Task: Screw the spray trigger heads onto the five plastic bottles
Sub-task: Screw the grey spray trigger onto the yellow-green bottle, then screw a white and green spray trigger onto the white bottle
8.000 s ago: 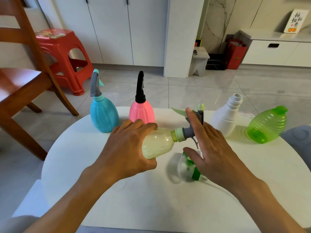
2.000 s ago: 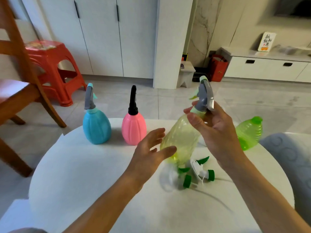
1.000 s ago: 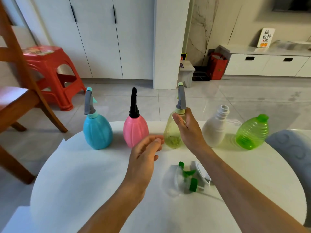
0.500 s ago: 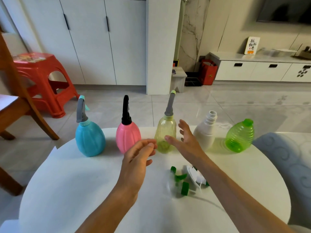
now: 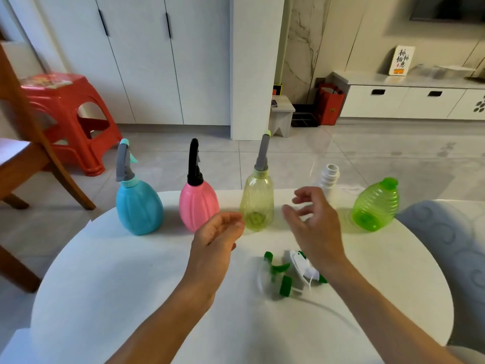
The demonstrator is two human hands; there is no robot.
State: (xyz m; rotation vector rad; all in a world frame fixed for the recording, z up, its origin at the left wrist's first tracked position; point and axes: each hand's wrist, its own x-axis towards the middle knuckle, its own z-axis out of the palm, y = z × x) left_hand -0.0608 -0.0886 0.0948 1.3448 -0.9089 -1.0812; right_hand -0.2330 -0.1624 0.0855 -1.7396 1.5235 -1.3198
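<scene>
Right hand (image 5: 313, 227) off yellow bottle (image 5: 257, 206), left hand (image 5: 215, 243) hovering, both grips apart, white bottle (image 5: 329, 179) headless.

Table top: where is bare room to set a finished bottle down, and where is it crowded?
Bare patches: the near-left table in front of the blue bottle, and the near-right edge past the loose trigger heads. Crowded: the back row through the pink bottle, yellow bottle, white bottle and green bottle.
</scene>
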